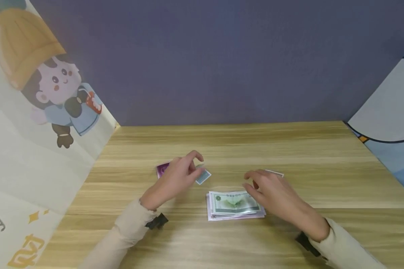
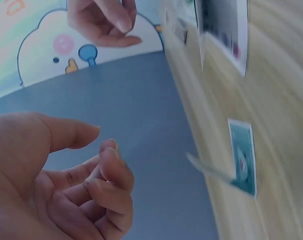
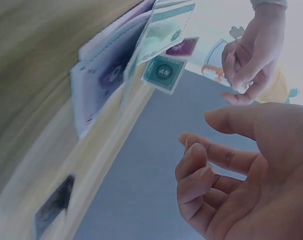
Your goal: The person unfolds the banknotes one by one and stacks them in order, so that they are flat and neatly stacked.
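My left hand [image 1: 178, 176] hovers over the table with loosely bent fingers and holds nothing. Just beyond its thumb lies a small teal stamp-like card [image 1: 204, 177], folded, with one flap standing up in the left wrist view. A purple card [image 1: 162, 169] is partly hidden behind that hand. My right hand [image 1: 272, 192], also holding nothing, hangs with relaxed fingers near the right end of a pile of printed, banknote-like papers. On top of the pile is a creased green note [image 1: 235, 203]; pale purple-edged sheets [image 1: 209, 213] stick out below it.
Behind the right hand a white-edged card [image 1: 277, 173] shows; its face looks dark [image 3: 54, 205] in the right wrist view. A dark blue panel [image 1: 222, 63] rises along the back of the wooden table [image 1: 195, 243]. Cartoon-printed walls [image 1: 20, 149] flank both sides.
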Tool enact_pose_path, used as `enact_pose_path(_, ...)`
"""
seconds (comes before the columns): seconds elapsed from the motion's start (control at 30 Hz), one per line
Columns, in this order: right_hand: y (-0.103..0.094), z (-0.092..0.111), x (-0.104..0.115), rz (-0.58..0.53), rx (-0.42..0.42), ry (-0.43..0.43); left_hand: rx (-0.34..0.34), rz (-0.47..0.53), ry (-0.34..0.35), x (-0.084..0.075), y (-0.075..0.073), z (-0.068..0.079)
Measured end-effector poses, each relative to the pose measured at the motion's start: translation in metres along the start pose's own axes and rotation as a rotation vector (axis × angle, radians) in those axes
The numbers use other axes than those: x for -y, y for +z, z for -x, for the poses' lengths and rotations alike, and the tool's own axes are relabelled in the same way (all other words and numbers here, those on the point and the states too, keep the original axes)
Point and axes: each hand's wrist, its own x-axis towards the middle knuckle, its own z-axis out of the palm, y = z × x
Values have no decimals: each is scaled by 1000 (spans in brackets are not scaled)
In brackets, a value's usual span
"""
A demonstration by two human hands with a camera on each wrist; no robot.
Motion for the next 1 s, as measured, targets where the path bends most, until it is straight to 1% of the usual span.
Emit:
enact_pose_path(0.13,0,-8,12,7,25,-27,-46,8,-15,9,-14,0)
enact_pose_path(0.27,1,-20,19,-5,54,-57,-96,2,-32,16,-24,1)
enact_pose_path(0.43,0,-39,24,-27,75,-114,-134,-6,-37,31,-29,5)
enact_pose_path(0.53,-4,-51,29,-29,101,-122,-156,-24,-46,43,-32,10)
enact_pose_path(0.63,-5,-62,35,-43,128,-123,-177,-63,-65,54,-36,16)
enact_pose_path(0.8,-3,-79,43,-78,172,-146,-166,-148,-74,72,-42,22)
enact_pose_path(0.9,2,-90,47,-99,199,-159,-149,-184,-82,83,-43,24)
enact_pose_path(1.0,9,-101,51,-114,206,-169,-149,-218,-86,93,-44,25)
